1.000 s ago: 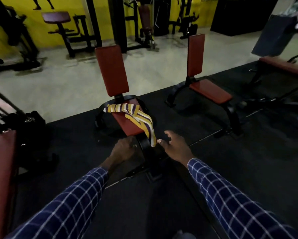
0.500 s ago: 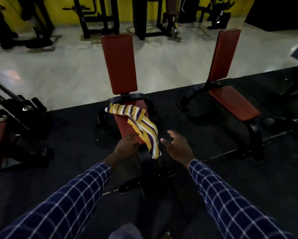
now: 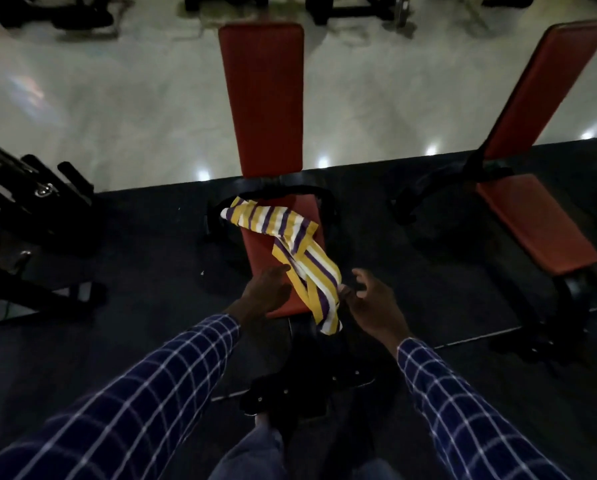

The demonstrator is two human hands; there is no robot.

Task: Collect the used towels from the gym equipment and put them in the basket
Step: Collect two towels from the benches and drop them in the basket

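the left hand (image 3: 267, 292) is open, touching the stripy towel (image 3: 292, 244) on the red surface (image 3: 255, 247) mid-picture. the right hand (image 3: 371, 306) is open just beside it. best to pinch both sides, then lift.

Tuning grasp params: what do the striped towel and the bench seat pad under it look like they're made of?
Striped towel: soft woven cloth, likely cotton, matte; it folds, twists and hangs limp over the seat's front edge. Seat pad: smooth orange-red upholstery, probably vinyl or leatherette over padding, with a faint sheen and rounded edges. Dim light leaves the weave and any seams unclear.
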